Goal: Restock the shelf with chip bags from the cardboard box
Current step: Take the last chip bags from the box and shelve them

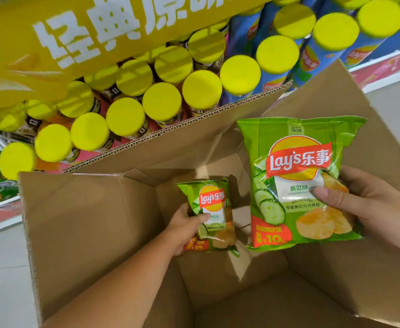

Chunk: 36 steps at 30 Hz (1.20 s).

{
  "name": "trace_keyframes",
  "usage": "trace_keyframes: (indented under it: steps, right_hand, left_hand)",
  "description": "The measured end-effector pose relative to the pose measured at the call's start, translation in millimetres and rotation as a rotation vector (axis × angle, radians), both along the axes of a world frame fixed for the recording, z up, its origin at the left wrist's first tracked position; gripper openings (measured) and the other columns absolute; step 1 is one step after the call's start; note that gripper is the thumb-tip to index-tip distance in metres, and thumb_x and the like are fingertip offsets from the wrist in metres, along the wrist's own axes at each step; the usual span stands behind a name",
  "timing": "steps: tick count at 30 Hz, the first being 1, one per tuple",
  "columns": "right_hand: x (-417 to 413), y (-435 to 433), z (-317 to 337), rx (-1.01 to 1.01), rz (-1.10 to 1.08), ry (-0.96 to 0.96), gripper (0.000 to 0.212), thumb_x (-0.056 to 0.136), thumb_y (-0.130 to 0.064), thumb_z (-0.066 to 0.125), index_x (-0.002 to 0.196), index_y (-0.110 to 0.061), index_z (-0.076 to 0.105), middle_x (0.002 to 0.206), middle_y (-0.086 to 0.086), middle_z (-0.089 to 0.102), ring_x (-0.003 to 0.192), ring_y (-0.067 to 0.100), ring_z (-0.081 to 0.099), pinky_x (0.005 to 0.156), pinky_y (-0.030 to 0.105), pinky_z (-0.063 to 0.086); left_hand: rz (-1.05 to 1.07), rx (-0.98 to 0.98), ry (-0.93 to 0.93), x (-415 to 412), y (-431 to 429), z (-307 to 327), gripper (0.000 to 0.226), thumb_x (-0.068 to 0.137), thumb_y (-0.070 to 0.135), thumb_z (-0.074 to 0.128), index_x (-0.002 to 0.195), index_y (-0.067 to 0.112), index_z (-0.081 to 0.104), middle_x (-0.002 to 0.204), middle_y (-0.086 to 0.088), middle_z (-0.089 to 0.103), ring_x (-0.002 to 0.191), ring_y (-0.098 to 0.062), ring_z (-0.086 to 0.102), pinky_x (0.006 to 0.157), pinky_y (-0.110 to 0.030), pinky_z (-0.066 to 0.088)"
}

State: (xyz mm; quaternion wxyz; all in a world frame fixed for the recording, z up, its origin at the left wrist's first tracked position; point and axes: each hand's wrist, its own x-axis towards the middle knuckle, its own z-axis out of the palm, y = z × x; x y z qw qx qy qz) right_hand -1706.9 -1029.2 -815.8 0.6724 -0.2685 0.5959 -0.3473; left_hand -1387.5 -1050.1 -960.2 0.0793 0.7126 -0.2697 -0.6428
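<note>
An open cardboard box (88,228) fills the lower half of the head view, its flaps spread outward. My left hand (184,230) reaches deep inside it and grips a green chip bag (212,209) near the box bottom. My right hand (378,209) holds a second green chip bag (296,185) above the box's right side, thumb pressed on the bag's front, label facing me. Apart from the bag in my left hand, the box floor that shows looks bare.
Behind the box a low shelf carries several chip cans with yellow lids (161,102), some blue-bodied (312,58) at the right. A yellow banner (76,36) with white characters hangs over the upper left. Pale floor tiles (2,280) lie to the left.
</note>
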Motion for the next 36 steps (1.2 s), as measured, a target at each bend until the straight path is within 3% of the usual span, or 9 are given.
trace_keyframes:
  steps: [5,12,16,19,24,28,30,33,36]
  right_hand:
    - [2,-1,5,0.055,-0.008,-0.014,0.041,0.081,-0.009,0.064,0.122,-0.011,0.067,0.115,0.014,0.077,0.096,0.033,0.077,0.070,0.036,0.064]
    - [19,5,31,0.129,-0.014,-0.061,0.048,0.085,-0.005,0.068,0.132,-0.011,0.062,0.123,0.017,0.073,0.108,0.040,0.072,0.090,0.055,0.058]
    - [39,15,66,0.154,-0.071,-0.124,0.048,0.080,-0.005,0.069,0.128,-0.011,0.065,0.119,0.018,0.074,0.103,0.039,0.074,0.083,0.050,0.062]
    - [51,23,93,0.167,-0.096,-0.170,0.050,0.080,-0.006,0.070,0.129,-0.010,0.064,0.123,0.018,0.073,0.107,0.041,0.072,0.088,0.054,0.060]
    - [65,30,150,0.167,-0.067,-0.192,0.049,0.081,-0.005,0.069,0.129,-0.011,0.065,0.121,0.018,0.073,0.107,0.041,0.072,0.086,0.051,0.061]
    - [70,33,220,0.128,-0.019,-0.187,0.050,0.081,-0.004,0.068,0.131,-0.010,0.064,0.121,0.016,0.074,0.102,0.033,0.075,0.078,0.042,0.064]
    - [72,34,259,0.112,-0.007,-0.192,0.051,0.081,-0.005,0.068,0.131,-0.009,0.063,0.121,0.016,0.074,0.102,0.032,0.075,0.078,0.040,0.064]
    - [75,35,317,0.064,0.014,-0.158,0.055,0.078,-0.010,0.073,0.131,-0.007,0.062,0.121,0.016,0.074,0.100,0.032,0.075,0.077,0.040,0.064]
    - [82,34,379,0.005,0.026,-0.133,0.067,0.066,-0.021,0.086,0.128,-0.009,0.064,0.118,0.014,0.075,0.099,0.031,0.076,0.072,0.038,0.063]
  left_hand:
    - [-0.027,-0.041,0.073,21,-9,51,0.056,0.075,0.025,0.087,0.122,0.028,0.059,0.106,0.000,0.077,0.094,-0.021,0.075,0.091,-0.049,0.058]
    - [-0.053,-0.074,0.133,39,-16,154,0.055,0.078,0.021,0.087,0.121,0.032,0.055,0.112,0.002,0.075,0.098,-0.023,0.075,0.089,-0.051,0.059]
    - [-0.043,-0.071,0.151,57,-17,211,0.059,0.077,0.025,0.087,0.123,0.034,0.051,0.112,0.004,0.075,0.098,-0.021,0.075,0.089,-0.049,0.059]
    - [-0.081,-0.080,0.146,71,-12,251,0.075,0.067,0.035,0.091,0.127,0.033,0.047,0.113,0.006,0.074,0.100,-0.019,0.074,0.089,-0.047,0.059]
    - [-0.108,-0.108,0.154,89,-5,316,0.106,0.044,0.050,0.099,0.132,0.030,0.044,0.120,0.006,0.072,0.109,-0.020,0.070,0.095,-0.051,0.056]
    - [-0.105,-0.144,0.208,93,3,389,0.079,0.067,0.021,0.092,0.129,0.033,0.044,0.125,-0.002,0.070,0.109,-0.022,0.071,0.090,-0.050,0.058]
    - [-0.073,-0.158,0.211,95,7,429,0.075,0.065,0.020,0.089,0.123,0.040,0.045,0.122,-0.002,0.072,0.106,-0.023,0.072,0.088,-0.050,0.059]
    - [-0.048,-0.205,0.210,102,12,488,0.090,0.054,0.033,0.097,0.127,0.038,0.044,0.120,-0.005,0.073,0.106,-0.027,0.072,0.088,-0.053,0.058]
    - [-0.031,-0.290,0.211,106,15,546,0.084,0.064,0.023,0.089,0.133,0.030,0.042,0.122,-0.011,0.069,0.106,-0.029,0.072,0.081,-0.048,0.060]
